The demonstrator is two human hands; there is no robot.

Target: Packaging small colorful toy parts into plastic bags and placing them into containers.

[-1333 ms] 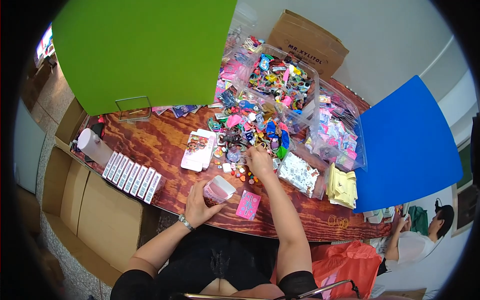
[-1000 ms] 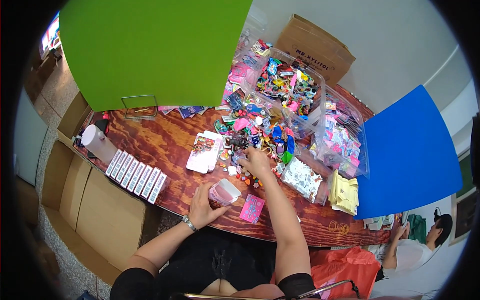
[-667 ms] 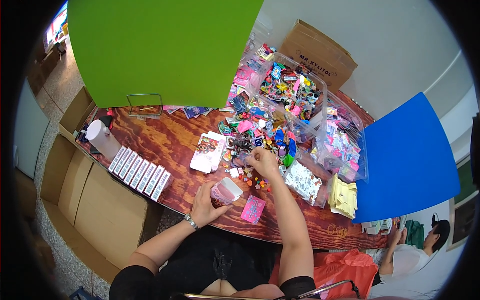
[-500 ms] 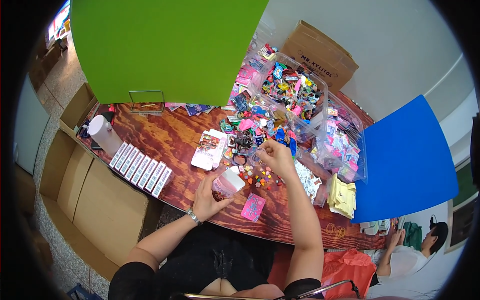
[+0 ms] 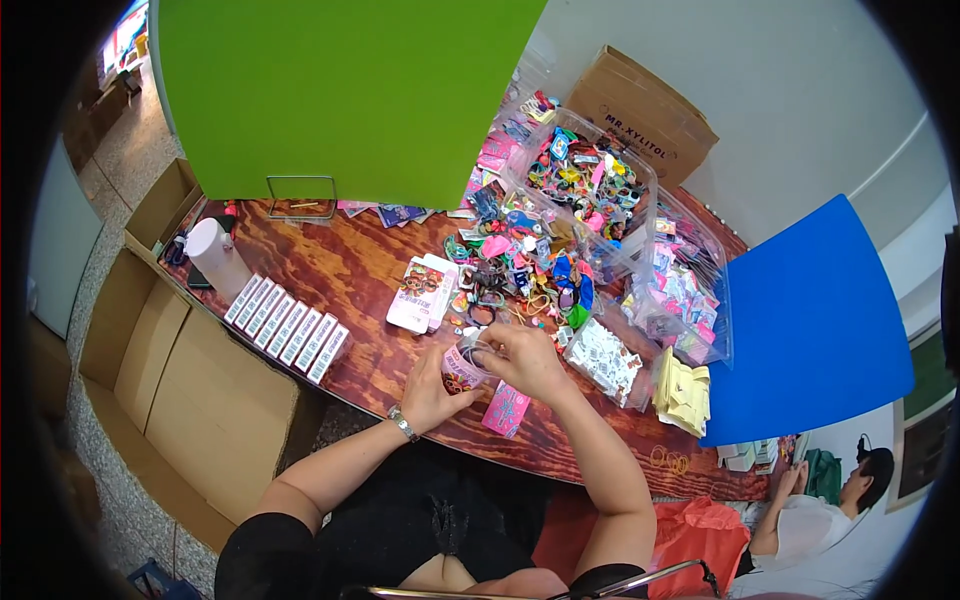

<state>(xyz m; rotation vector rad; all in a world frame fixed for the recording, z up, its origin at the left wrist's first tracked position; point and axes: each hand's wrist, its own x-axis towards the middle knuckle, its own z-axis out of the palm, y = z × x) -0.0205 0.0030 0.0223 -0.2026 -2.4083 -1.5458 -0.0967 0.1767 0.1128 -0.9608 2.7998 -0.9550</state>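
My left hand (image 5: 430, 393) is wrapped round a small pink open-topped carton (image 5: 461, 373) with pictures on its side, tilted just above the table's near edge. Over the carton's mouth is my right hand (image 5: 527, 360), fingers pinched on a thin grey hair tie (image 5: 474, 346) that hangs in the opening. Beneath the right hand lies a pink patterned card (image 5: 506, 410). Flattened white-and-pink cartons (image 5: 420, 294) rest just beyond the left hand. Past the right hand spreads a pile of coloured hair ties and trinkets (image 5: 520, 250).
Packed small boxes (image 5: 287, 330) stand in a row at left, beside a pale cup (image 5: 215, 258). Clear bins (image 5: 655, 205) hold accessories at the back right. A tray of white pieces (image 5: 604, 362) and yellow packets (image 5: 683, 392) lie at right. Another person (image 5: 822, 515) sits far right.
My right hand has moved from the trinket pile down and left to the carton's mouth, bringing the hair tie. My left hand and carton have shifted slightly right.
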